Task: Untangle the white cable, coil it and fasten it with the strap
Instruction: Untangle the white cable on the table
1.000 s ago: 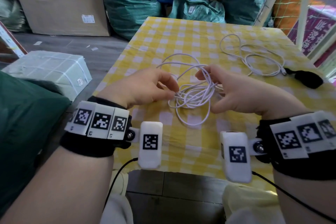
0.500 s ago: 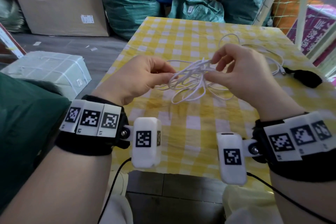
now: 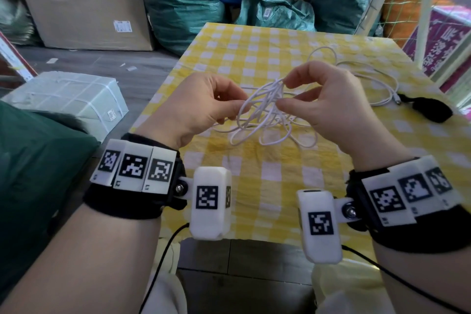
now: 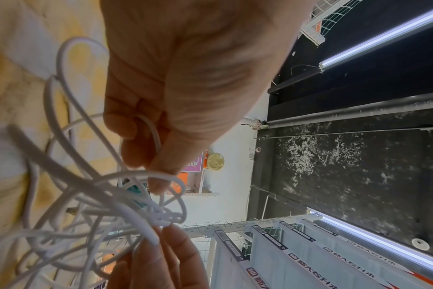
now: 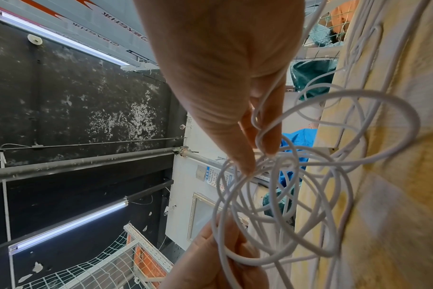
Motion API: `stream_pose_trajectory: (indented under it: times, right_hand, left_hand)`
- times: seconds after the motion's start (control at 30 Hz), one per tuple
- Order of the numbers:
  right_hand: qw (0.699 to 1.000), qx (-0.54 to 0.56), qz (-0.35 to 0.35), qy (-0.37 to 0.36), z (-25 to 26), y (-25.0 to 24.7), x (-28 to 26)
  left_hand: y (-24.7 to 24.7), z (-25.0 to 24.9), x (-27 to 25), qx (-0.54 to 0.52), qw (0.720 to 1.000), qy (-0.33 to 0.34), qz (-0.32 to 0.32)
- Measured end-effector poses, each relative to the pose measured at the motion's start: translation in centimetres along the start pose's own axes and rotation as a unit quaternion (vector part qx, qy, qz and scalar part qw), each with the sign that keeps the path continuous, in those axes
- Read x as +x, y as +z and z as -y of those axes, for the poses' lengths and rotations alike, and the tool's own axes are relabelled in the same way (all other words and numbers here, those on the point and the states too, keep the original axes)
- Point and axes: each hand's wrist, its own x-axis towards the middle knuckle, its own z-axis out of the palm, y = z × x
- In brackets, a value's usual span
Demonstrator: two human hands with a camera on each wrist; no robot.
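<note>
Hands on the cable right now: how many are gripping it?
2. The left hand pinches strands at the tangle's left side; the right hand pinches the top of the cable bundle, lifted above the table. Its far end trails toward the strap.

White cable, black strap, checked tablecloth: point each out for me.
white cable (image 3: 257,120), head view, on the tangled loops between the hands.
black strap (image 3: 430,109), head view, middle of the dark bundle at the table's right.
checked tablecloth (image 3: 254,46), head view, bare far part.
</note>
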Motion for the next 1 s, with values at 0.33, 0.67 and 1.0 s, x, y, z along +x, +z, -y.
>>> stream_pose_trajectory:
  times: [0.33,0.67,1.0]
  right_hand:
    - [1.000,0.021,0.009,0.002,-0.06,0.42,0.00]
    - [1.000,0.010,0.012,-0.007,0.16,0.65,0.03]
    - [1.000,0.001,-0.001,-0.009,-0.08,1.00,0.18]
  left_hand:
    - [0.30,-0.07,-0.13,-0.054,0.998,0.008,0.023]
    - [0.32,-0.09,-0.29,-0.095,0.994,0.010,0.045]
    - [0.57,-0.25,-0.17,-0.022,0.999,0.015,0.034]
